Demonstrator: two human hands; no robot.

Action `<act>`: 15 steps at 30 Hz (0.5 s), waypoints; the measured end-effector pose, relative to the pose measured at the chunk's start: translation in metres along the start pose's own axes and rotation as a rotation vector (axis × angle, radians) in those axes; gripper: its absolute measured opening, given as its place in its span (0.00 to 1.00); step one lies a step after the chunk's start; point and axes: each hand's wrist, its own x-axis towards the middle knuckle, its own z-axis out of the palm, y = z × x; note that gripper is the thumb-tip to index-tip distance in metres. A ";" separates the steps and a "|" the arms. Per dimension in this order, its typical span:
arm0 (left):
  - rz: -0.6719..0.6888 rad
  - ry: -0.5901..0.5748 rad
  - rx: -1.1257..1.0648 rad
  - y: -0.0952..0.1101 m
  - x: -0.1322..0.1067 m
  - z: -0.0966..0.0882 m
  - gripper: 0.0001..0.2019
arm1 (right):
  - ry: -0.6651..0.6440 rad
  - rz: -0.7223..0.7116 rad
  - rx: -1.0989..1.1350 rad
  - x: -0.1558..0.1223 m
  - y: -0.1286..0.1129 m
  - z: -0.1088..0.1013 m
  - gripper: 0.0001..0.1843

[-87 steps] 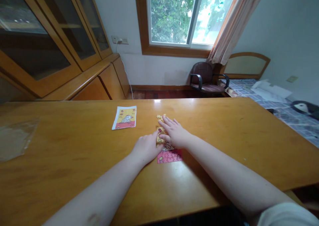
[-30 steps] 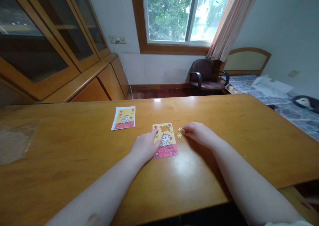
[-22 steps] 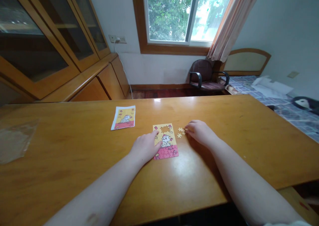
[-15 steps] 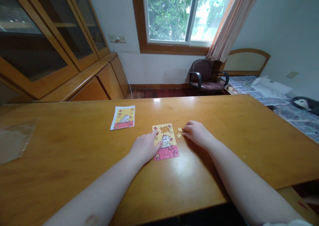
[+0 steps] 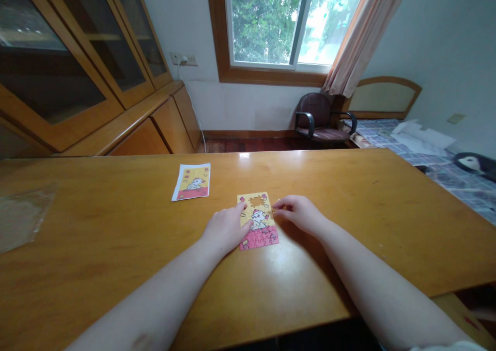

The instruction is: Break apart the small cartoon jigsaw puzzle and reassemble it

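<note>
A small jigsaw puzzle [image 5: 259,226] with a yellow top and a pink bottom lies on the wooden table [image 5: 116,248]. A gap of bare wood shows near its top edge. My left hand [image 5: 225,229] rests on the puzzle's left side, fingers curled, index finger pressing near the upper left. My right hand [image 5: 296,212] sits at the puzzle's right edge, thumb and fingers pinched on a small yellow puzzle piece [image 5: 275,206]. The other loose pieces are hidden under that hand.
A printed reference card [image 5: 191,181] of the same picture lies left of the puzzle. A clear plastic bag [image 5: 21,214] lies at the table's left end. Beyond the table stand wooden cabinets [image 5: 96,82], a dark office chair [image 5: 321,118] and a bed [image 5: 437,160].
My right hand has come left from the loose pieces to the puzzle's right edge, pinched on a piece. My left hand has stayed on the puzzle. Earlier, both hands covered the puzzle.
</note>
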 end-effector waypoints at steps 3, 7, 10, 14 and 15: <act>-0.001 0.004 0.001 -0.001 0.001 0.001 0.26 | 0.108 0.035 -0.013 0.006 -0.003 0.013 0.10; 0.001 0.010 0.003 -0.001 0.001 0.003 0.26 | 0.153 0.036 -0.009 0.012 -0.003 0.025 0.13; -0.001 0.002 -0.001 -0.001 0.001 0.004 0.25 | 0.100 -0.010 -0.074 0.012 -0.003 0.027 0.10; 0.009 -0.004 0.012 -0.001 -0.001 0.002 0.25 | 0.069 -0.093 -0.202 0.010 -0.004 0.026 0.07; 0.015 -0.004 0.017 0.000 -0.001 0.001 0.25 | 0.069 -0.110 -0.219 0.010 -0.004 0.025 0.07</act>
